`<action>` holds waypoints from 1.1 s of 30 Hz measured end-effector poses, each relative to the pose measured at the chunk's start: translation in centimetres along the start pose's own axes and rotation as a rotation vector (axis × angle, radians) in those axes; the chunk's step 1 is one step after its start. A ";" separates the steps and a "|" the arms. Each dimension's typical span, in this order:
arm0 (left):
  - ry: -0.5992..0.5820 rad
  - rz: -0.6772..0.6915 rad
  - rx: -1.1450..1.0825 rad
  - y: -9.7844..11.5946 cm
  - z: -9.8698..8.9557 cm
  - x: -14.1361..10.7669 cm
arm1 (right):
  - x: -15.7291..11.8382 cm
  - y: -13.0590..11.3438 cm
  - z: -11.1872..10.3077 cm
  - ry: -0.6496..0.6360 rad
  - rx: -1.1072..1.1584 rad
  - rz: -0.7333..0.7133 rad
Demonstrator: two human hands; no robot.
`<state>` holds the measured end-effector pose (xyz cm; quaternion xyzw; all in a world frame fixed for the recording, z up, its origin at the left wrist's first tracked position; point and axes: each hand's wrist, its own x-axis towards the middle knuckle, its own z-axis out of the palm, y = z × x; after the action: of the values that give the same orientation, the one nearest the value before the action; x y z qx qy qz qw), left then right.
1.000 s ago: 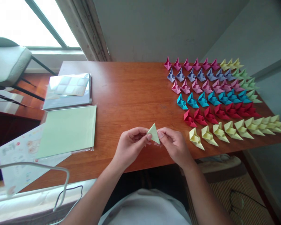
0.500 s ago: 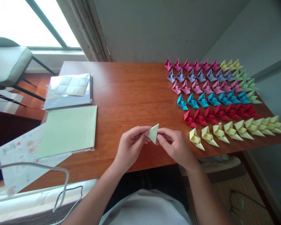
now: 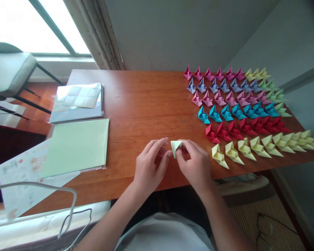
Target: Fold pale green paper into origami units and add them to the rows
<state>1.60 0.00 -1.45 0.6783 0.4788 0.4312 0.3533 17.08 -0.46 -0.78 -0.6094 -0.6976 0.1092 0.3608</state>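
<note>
A small folded piece of pale green paper (image 3: 175, 146), roughly triangular, is pinched between the thumb and fingers of my right hand (image 3: 195, 162) above the near part of the table. My left hand (image 3: 151, 164) is just left of it, fingers curved and apart from the thumb, with a small gap to the paper. Nothing shows between the left fingers. Right of my hands, folded yellow paper boats (image 3: 219, 157) stand in a row along the table's near edge.
Rows of red (image 3: 211, 133), blue (image 3: 203, 115), pink, purple and green folded boats stand behind the yellow row. On the left lie a pack of light green paper (image 3: 77, 146), a plastic-wrapped pack (image 3: 77, 113) and a printed sheet (image 3: 18, 174). A pale cable (image 3: 73, 209) curves nearby.
My left hand has let go of the folded paper and moved slightly left. The paper has turned in my right hand, with its point now facing down.
</note>
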 end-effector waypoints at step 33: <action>-0.057 -0.402 -0.591 0.8 -1.4 0.9 | -1.0 -0.5 0.0 -0.049 0.177 -0.091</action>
<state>0.78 0.69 0.01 0.4509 0.4472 0.4537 0.6252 16.71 -1.51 -0.90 -0.5400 -0.7208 0.1688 0.4004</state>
